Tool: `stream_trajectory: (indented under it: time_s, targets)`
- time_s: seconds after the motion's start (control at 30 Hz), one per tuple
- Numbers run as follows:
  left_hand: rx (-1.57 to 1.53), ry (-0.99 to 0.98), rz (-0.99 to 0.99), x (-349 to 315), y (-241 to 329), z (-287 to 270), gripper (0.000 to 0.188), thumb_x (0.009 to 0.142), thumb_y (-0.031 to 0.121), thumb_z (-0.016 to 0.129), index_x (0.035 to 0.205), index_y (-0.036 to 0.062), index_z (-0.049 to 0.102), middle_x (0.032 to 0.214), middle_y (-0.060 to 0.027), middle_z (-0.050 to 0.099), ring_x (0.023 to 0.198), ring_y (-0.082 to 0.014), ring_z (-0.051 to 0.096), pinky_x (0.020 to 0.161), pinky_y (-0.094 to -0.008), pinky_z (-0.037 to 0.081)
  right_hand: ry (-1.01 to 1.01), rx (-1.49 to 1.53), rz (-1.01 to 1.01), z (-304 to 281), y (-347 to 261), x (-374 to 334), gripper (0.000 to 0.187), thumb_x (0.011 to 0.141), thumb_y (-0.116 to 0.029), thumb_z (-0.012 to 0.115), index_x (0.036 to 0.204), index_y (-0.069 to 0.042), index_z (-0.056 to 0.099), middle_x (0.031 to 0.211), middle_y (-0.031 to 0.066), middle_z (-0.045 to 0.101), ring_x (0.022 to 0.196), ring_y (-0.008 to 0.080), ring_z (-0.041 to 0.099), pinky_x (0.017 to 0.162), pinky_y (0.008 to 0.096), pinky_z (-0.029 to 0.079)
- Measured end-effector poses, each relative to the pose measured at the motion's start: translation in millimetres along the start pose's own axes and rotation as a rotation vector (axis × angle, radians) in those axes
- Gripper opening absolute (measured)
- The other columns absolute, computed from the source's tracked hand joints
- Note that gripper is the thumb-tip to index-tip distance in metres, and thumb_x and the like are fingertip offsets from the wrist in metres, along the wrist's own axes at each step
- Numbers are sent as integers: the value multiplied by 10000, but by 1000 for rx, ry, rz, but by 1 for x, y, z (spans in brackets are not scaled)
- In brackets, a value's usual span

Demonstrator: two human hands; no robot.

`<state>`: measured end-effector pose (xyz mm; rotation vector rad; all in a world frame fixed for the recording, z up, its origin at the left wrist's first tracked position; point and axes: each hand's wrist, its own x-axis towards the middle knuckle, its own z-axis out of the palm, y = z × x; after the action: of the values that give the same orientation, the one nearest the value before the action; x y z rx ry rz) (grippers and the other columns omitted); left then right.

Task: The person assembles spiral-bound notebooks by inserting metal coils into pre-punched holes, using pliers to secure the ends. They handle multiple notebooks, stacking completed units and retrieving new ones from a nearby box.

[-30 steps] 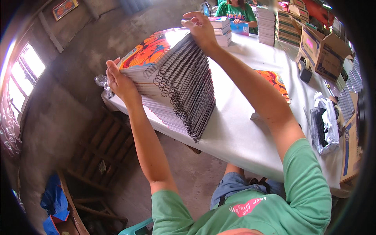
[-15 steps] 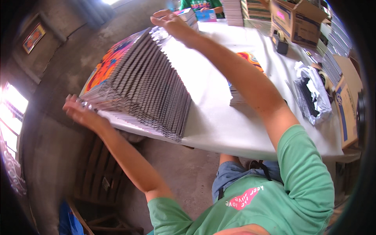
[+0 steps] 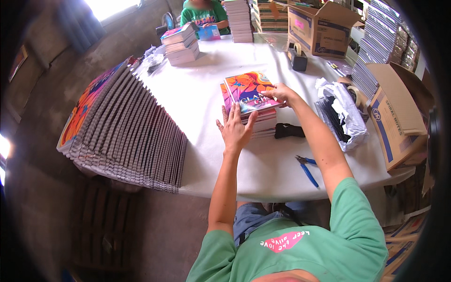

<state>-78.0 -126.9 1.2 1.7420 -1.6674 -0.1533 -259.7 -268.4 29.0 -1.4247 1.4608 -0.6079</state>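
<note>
A notebook with a bright orange and purple illustrated cover (image 3: pixel 249 84) sits slightly askew on a short stack of notebooks (image 3: pixel 264 123) in the middle of the table. My right hand (image 3: pixel 281 95) grips its right edge, fingers over the cover. My left hand (image 3: pixel 236 129) lies against the near left side of the stack, fingers spread and fingertips touching the notebook's edge. At the left, a tall leaning stack of spiral-bound notebooks (image 3: pixel 129 134) reaches the table's front edge. Blue-handled cutters (image 3: pixel 307 170) and a dark, soft-looking object (image 3: pixel 289 131) lie near my right forearm.
Beyond the hands are a block of books (image 3: pixel 181 47), a tape dispenser (image 3: pixel 297 58) and an open carton (image 3: pixel 324 30). On the right stand a plastic bag of black pieces (image 3: pixel 340 115) and another open carton (image 3: pixel 399 117). Across the table is a person in green (image 3: pixel 206 16).
Both my hands have left the tall spiral-bound stack at the left and come to the short stack in the middle. The view has shifted to the right.
</note>
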Motion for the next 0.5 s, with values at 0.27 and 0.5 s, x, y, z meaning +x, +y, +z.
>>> stream_trajectory:
  time_s: [0.27, 0.5]
  targets:
    - [286, 67, 118, -4, 11, 1, 720, 870, 666, 312, 1344, 142, 455, 1365, -27, 467, 1392, -284, 180, 1022, -630, -142, 224, -148, -289, -19, 4, 5, 599, 679, -248, 814, 1107, 75, 549, 889, 145, 655, 777, 219, 627, 716, 305, 500]
    - [173, 109, 141, -5, 21, -9, 741, 881, 638, 346, 1352, 71, 425, 1366, -101, 454, 1394, -290, 169, 1028, -639, -78, 551, 33, -425, -52, 3, -57, 479, 742, -103, 756, 1093, 25, 458, 873, 133, 632, 745, 165, 630, 651, 293, 520]
